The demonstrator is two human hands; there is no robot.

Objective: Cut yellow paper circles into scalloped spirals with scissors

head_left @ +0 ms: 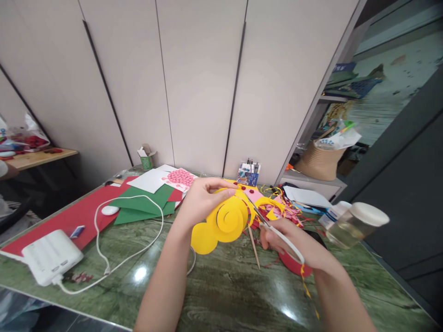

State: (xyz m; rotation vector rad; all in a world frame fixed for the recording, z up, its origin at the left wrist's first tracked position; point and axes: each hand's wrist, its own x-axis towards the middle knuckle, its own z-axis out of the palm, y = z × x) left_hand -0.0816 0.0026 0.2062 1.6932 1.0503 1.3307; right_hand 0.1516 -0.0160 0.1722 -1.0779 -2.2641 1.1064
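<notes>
Pinched between the thumb and fingers of my left hand [207, 198] is a sheet of yellow paper [226, 219], cut into a spiral with round lobes. My right hand [282, 233] grips white-handled scissors [289, 244], whose blades reach up and left to the paper's right edge. A narrow yellow strip dangles below the scissor handle. Under my right hand lies a red paper disc [296, 263], partly covered. A wooden stick [254, 249] rests on the table between my hands.
On the green table [221, 299], a white power bank [51, 256] with a looping cable is at left. Green paper [143, 205] and red paper [65, 219] lie behind it. A lidded jar [356, 226] stands at right, near yellow and pink paper scraps [280, 210]. Pens [249, 170] stand by the cabinet.
</notes>
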